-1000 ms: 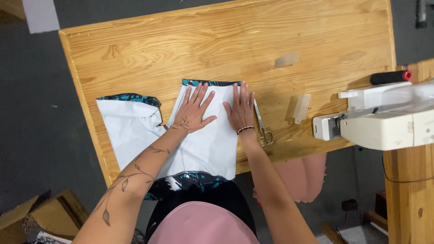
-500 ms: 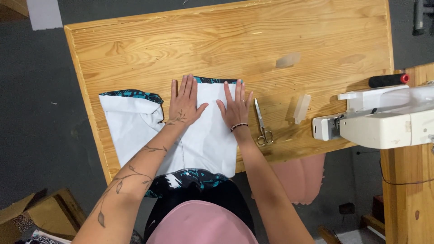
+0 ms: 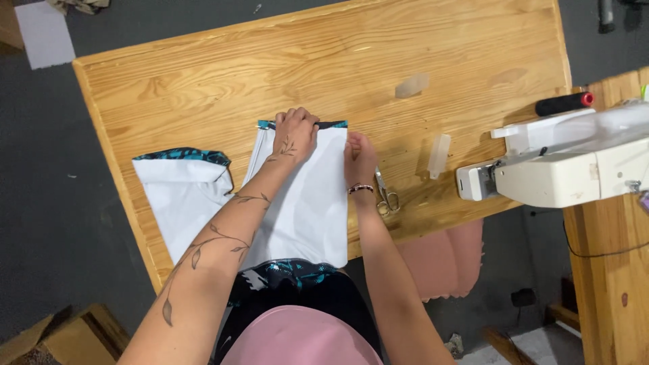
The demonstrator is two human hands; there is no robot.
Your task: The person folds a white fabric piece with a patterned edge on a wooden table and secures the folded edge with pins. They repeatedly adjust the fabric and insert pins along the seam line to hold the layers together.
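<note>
Head view shows the left hand (image 3: 295, 132) curled, pinching the far teal-trimmed edge of the white rectangular fabric piece (image 3: 304, 203); the right hand (image 3: 360, 162) presses flat on its right edge, small metal scissors (image 3: 386, 196) just beside, fabric's length running toward the person.

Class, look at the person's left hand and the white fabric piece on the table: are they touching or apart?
Touching. The head view shows the left hand curled over the top edge of the white fabric piece, its fingers gripping the teal-patterned hem.
</note>
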